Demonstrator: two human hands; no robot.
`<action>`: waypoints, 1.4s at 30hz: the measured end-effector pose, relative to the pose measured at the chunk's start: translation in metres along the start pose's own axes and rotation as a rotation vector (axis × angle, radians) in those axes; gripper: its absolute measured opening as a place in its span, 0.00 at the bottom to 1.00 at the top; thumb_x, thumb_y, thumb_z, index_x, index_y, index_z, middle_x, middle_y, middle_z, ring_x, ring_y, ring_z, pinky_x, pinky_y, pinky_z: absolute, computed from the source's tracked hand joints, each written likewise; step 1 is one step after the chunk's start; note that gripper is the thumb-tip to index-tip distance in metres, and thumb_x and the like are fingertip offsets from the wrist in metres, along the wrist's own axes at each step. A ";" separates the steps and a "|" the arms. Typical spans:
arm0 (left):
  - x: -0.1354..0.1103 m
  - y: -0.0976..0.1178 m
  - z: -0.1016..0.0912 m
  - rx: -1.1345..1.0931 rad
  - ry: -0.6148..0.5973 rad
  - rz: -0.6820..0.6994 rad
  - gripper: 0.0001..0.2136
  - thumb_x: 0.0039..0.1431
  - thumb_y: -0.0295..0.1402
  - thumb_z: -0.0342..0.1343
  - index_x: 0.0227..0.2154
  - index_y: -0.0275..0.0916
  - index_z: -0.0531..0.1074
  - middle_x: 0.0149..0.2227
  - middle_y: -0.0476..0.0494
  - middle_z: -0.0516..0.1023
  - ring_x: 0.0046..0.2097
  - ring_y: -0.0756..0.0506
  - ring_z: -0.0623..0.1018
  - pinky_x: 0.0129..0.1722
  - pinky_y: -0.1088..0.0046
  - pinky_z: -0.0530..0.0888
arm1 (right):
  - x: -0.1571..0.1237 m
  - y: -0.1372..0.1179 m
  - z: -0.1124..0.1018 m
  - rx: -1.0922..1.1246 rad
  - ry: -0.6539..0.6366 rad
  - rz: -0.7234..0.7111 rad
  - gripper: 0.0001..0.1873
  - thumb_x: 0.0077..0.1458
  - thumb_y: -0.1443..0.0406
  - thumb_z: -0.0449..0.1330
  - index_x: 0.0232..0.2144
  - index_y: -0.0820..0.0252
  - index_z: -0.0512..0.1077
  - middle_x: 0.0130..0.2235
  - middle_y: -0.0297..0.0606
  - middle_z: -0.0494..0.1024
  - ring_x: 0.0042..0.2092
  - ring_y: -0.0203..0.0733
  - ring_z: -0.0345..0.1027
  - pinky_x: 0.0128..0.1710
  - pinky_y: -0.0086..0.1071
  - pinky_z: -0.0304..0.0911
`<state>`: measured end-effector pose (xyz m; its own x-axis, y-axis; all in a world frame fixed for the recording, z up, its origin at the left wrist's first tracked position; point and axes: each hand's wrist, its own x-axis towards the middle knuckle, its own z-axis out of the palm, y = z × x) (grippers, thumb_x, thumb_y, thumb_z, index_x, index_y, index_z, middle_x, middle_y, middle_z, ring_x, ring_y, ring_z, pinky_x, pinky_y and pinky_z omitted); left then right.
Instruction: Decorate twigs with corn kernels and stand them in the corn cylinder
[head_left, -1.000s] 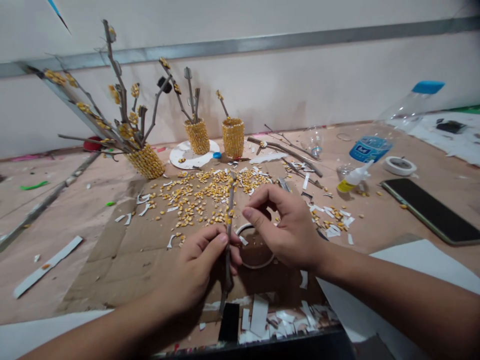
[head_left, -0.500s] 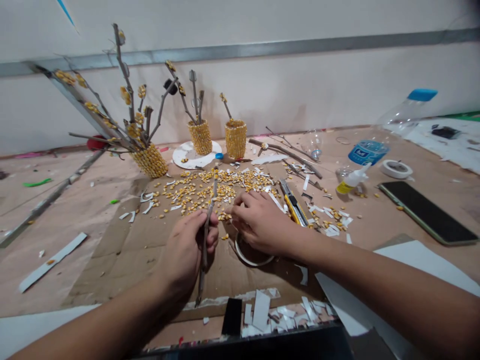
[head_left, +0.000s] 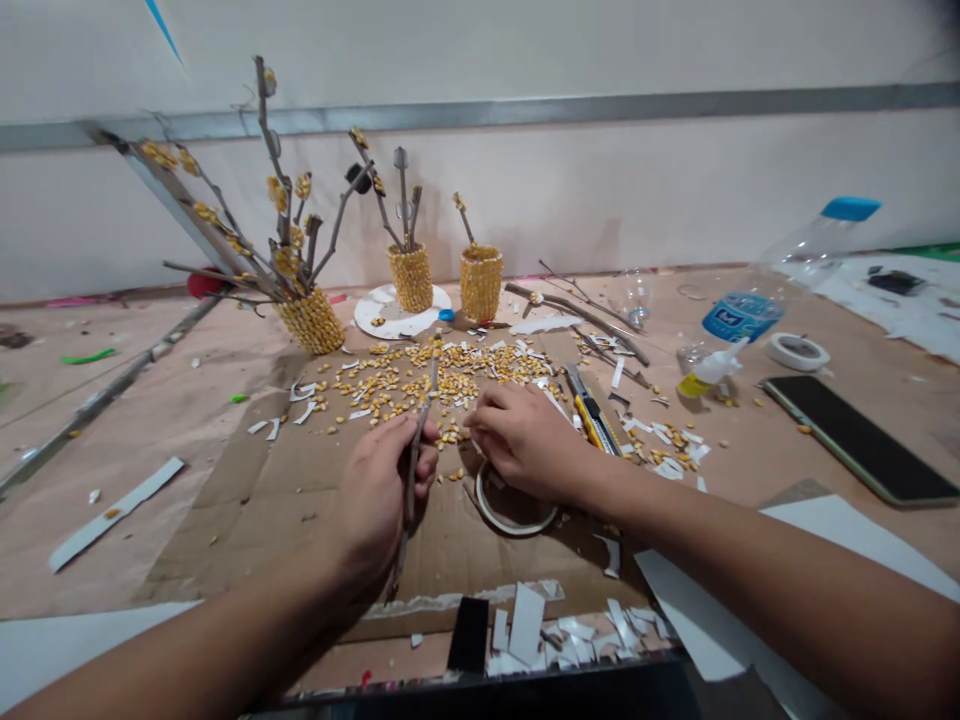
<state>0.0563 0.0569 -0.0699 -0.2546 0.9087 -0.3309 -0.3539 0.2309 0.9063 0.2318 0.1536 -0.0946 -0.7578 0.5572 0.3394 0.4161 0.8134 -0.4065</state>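
My left hand is closed around a thin brown twig, held slanting with its upper end pointing away from me. Close by on the right, my right hand has its thumb and fingers drawn together in a pinch; whatever is between the tips is too small or hidden to make out. Beneath that hand lies a white-edged ring, like a tape roll, partly covered by it. Loose yellow corn kernels are scattered beyond both hands on a cardboard sheet.
Three kernel-covered pots stand at the back, the left one tilted and full of twigs. To the right are a yellow utility knife, a glue bottle, a tape roll, a phone and a plastic bottle. Paper scraps lie in front.
The view has shifted slightly, so the scene sits a little farther right. Both hands keep nearly the same pose, and the twig stays in my left hand.
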 end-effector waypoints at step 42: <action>-0.012 -0.006 0.003 0.215 -0.137 0.115 0.17 0.62 0.48 0.64 0.43 0.39 0.79 0.46 0.38 0.80 0.47 0.40 0.77 0.47 0.65 0.73 | 0.034 0.017 -0.099 1.043 0.582 0.550 0.08 0.47 0.64 0.72 0.23 0.59 0.76 0.27 0.34 0.69 0.25 0.31 0.49 0.23 0.34 0.38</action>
<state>0.0640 0.0456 -0.0711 -0.1526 0.9684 -0.1975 -0.1275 0.1789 0.9756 0.2633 0.2029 -0.0063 -0.1802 0.9753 0.1276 -0.1813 0.0946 -0.9789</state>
